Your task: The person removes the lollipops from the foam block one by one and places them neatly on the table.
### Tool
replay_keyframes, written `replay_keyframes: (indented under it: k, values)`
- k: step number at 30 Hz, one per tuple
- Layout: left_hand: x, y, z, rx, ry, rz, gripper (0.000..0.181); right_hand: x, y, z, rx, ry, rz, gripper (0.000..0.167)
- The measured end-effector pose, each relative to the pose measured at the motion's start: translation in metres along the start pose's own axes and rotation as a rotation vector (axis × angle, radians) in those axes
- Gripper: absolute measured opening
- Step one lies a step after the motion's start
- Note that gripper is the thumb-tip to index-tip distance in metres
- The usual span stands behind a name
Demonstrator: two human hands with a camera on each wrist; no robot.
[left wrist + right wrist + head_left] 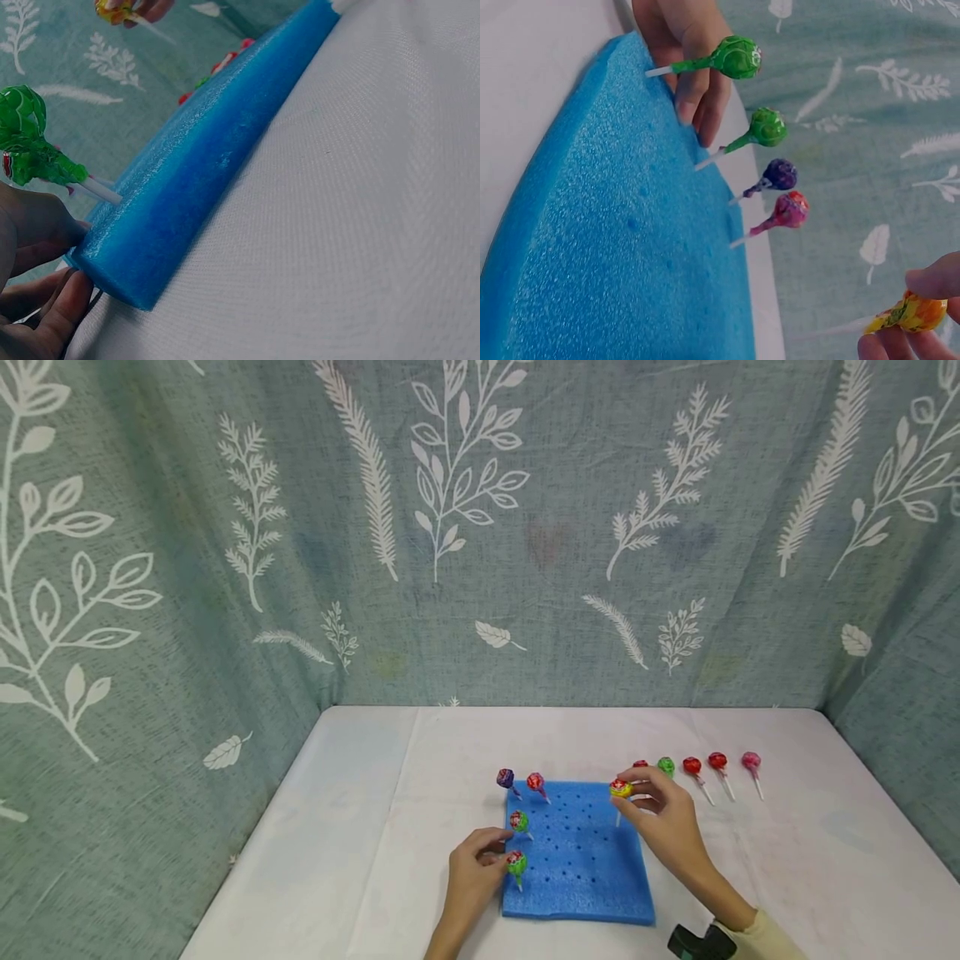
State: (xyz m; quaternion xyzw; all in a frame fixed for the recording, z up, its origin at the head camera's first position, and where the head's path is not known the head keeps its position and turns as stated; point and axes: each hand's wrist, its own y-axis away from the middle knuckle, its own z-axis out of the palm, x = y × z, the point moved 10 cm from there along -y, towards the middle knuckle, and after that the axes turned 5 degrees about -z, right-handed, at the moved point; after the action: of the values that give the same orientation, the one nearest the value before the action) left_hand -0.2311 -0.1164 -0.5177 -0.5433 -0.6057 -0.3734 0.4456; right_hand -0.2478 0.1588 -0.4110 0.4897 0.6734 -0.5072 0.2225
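My right hand (667,822) pinches a yellow lollipop (620,788) by its wrapped head, above the far right part of a blue foam board (577,893). In the left wrist view its white stick slants down, apart from the foam. My left hand (474,875) holds the board's left edge between thumb and fingers, close to a green lollipop (737,58). That one stands in the foam, with a second green lollipop (768,127) behind it. Toward the far left corner a purple lollipop (506,778) and a pink-red lollipop (536,782) are stuck in too.
Right of the board, a row of loose lollipops lies on the white table (375,860): a green one (666,766), several red ones (717,761) and a pink one (751,761). My right hand partly covers the row's near end. A patterned curtain (480,527) hangs behind the table.
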Motion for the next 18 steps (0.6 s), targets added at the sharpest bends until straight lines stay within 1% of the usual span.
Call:
replay_keyframes:
  k: [2, 6, 7, 8, 9, 11, 13, 14, 16, 18]
  values:
    - [0.001, 0.000, 0.000, 0.001, -0.002, 0.003, 0.030, 0.006, 0.002, -0.001, 0.013, -0.010, -0.019, 0.029]
    - [0.001, 0.000, 0.000, 0.001, -0.010, 0.003, 0.030, 0.034, 0.004, -0.001, 0.025, 0.013, -0.057, 0.030]
    - [0.000, 0.000, 0.000, 0.001, -0.011, 0.002, 0.030, 0.034, 0.004, -0.001, 0.024, -0.032, -0.077, 0.029]
    - [0.001, 0.000, 0.000, 0.000, -0.012, 0.002, 0.030, 0.040, 0.005, -0.001, 0.024, -0.040, -0.074, 0.030]
    - [0.000, 0.001, 0.000, 0.001, -0.014, 0.001, 0.030, 0.048, 0.005, -0.001, 0.030, -0.025, -0.082, 0.030]
    - [0.001, 0.001, 0.000, 0.001, -0.015, 0.002, 0.030, 0.058, 0.006, -0.002, 0.038, -0.031, -0.096, 0.031]
    - [0.001, 0.001, 0.000, 0.003, -0.012, 0.005, 0.030, 0.065, 0.007, -0.002, 0.041, -0.024, -0.091, 0.032]
    - [0.002, 0.001, 0.000, 0.003, -0.011, 0.007, 0.030, 0.076, 0.008, -0.002, 0.052, 0.030, -0.076, 0.033]
    - [0.002, 0.001, 0.000, 0.004, -0.007, 0.010, 0.030, 0.079, 0.010, -0.003, 0.055, 0.040, -0.070, 0.033]
    - [0.002, 0.001, 0.000, 0.003, -0.005, 0.012, 0.030, 0.075, 0.011, -0.005, 0.052, 0.015, -0.054, 0.034]
